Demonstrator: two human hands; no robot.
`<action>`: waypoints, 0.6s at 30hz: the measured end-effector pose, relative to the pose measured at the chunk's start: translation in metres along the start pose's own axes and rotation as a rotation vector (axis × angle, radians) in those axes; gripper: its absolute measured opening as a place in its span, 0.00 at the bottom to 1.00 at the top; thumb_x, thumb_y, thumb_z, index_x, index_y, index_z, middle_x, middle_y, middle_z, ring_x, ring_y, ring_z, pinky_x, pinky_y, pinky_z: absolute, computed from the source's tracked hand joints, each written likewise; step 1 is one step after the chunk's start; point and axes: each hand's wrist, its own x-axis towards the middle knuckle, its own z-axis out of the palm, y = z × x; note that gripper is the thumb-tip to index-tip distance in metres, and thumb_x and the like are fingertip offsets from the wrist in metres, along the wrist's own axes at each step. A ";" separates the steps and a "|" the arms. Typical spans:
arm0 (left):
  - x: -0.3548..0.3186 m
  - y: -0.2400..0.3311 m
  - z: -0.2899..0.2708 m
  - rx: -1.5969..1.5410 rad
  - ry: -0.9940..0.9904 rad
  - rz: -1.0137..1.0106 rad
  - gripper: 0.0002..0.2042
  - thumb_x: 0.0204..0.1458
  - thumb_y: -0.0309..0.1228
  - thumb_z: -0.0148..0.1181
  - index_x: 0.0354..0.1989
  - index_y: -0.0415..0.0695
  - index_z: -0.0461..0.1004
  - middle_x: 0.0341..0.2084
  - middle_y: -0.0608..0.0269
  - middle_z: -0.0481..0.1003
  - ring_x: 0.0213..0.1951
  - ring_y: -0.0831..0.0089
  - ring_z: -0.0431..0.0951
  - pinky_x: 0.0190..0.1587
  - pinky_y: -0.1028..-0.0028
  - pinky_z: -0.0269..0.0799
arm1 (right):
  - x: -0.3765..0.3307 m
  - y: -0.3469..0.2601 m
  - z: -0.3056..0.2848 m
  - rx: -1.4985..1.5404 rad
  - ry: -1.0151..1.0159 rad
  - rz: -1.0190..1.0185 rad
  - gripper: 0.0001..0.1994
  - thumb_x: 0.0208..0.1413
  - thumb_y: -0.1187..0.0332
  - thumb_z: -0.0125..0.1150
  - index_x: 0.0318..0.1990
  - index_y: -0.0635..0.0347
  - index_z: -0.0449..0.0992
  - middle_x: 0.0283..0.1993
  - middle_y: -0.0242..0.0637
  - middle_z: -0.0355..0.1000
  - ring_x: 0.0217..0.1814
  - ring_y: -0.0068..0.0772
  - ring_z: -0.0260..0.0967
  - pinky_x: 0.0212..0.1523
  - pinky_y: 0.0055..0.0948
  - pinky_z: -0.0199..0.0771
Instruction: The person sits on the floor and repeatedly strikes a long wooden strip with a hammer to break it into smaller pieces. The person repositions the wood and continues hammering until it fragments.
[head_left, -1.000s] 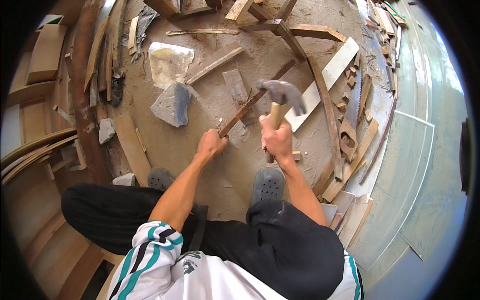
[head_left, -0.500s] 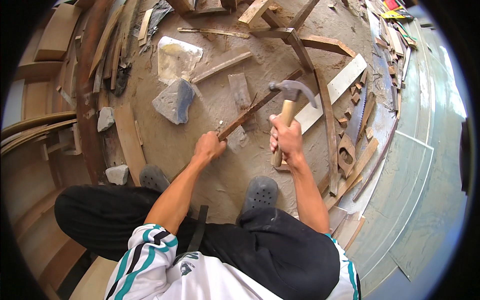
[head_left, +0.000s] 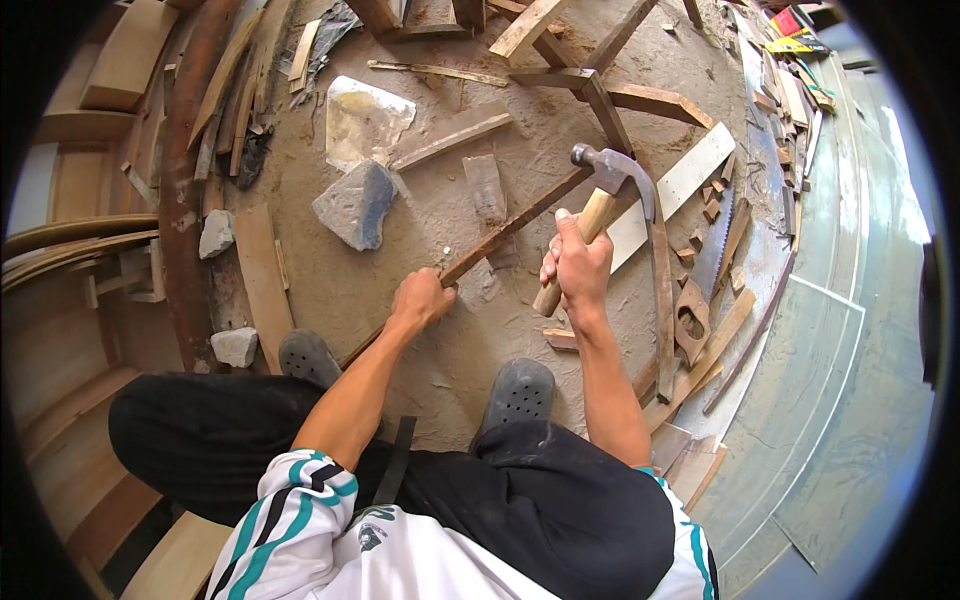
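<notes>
My left hand (head_left: 422, 298) is closed around a long, narrow, dark wooden strip (head_left: 518, 222), which slants from near my left foot up toward the far right. In my right hand (head_left: 582, 262) is a claw hammer (head_left: 598, 208) with a pale wooden handle and a dark metal head. The hammer head is raised near the strip's far end, with its claw pointing right. A flat piece of wood (head_left: 485, 190) lies on the ground beyond the strip. The grey stone block (head_left: 355, 205) sits to the left, apart from both hands.
A handsaw (head_left: 703, 285) lies at the right among wood offcuts, next to a white board (head_left: 680, 185). Joined dark timbers (head_left: 600, 90) stand at the far side. Glass-like sheets (head_left: 800, 400) cover the right; wooden panels (head_left: 60, 320) fill the left. My shoes (head_left: 519, 392) flank the strip's near end.
My right hand has lifted the hammer a little and turned it, its head shifting right. The wooden strip's far end has moved slightly nearer; my left hand keeps its grip.
</notes>
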 end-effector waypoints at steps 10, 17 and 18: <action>0.016 0.057 -0.023 -0.178 0.481 0.418 0.21 0.56 0.48 0.64 0.39 0.39 0.83 0.38 0.42 0.80 0.41 0.49 0.82 0.45 0.59 0.75 | -0.014 0.028 -0.017 -0.132 -0.029 0.128 0.12 0.64 0.64 0.59 0.33 0.61 0.67 0.18 0.28 0.63 0.12 0.20 0.61 0.11 0.27 0.64; 0.058 0.145 -0.042 0.123 0.170 0.110 0.21 0.56 0.45 0.62 0.44 0.37 0.82 0.49 0.41 0.79 0.51 0.45 0.80 0.51 0.56 0.76 | -0.034 0.029 -0.048 -0.202 -0.027 0.130 0.12 0.64 0.64 0.60 0.33 0.60 0.66 0.18 0.28 0.63 0.13 0.20 0.61 0.11 0.26 0.64; 0.056 0.153 -0.041 0.132 0.177 0.091 0.21 0.56 0.44 0.62 0.45 0.37 0.82 0.49 0.43 0.79 0.52 0.45 0.80 0.52 0.55 0.76 | -0.035 0.028 -0.053 -0.203 -0.024 0.123 0.11 0.64 0.65 0.60 0.34 0.59 0.66 0.19 0.28 0.63 0.13 0.20 0.61 0.12 0.26 0.63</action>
